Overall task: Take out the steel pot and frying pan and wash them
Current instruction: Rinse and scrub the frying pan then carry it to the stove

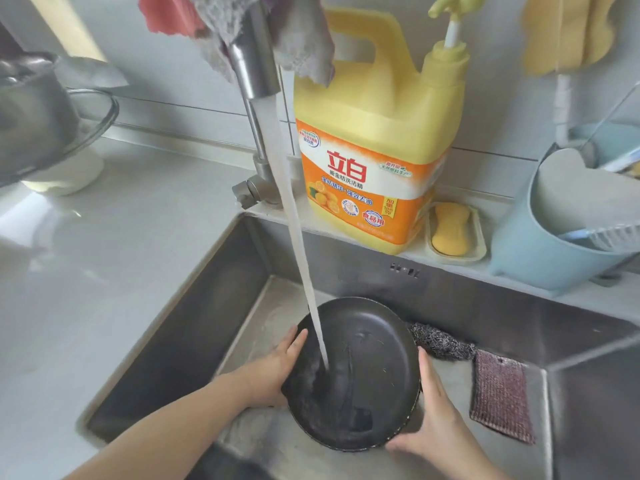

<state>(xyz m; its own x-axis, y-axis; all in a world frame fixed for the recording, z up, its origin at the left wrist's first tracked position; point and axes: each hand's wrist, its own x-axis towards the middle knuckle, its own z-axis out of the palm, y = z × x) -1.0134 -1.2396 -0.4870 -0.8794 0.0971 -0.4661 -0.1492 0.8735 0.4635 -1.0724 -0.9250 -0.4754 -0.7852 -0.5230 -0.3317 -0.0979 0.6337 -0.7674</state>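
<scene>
bright daylight | soft shadows | blurred, bent edges (wide lens)

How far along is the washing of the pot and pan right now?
Done: the frying pan is out and in the sink. In hand: the left hand and right hand tilt it under the running water. Left: the steel pot sits on the counter; whether it is washed is unclear.
</scene>
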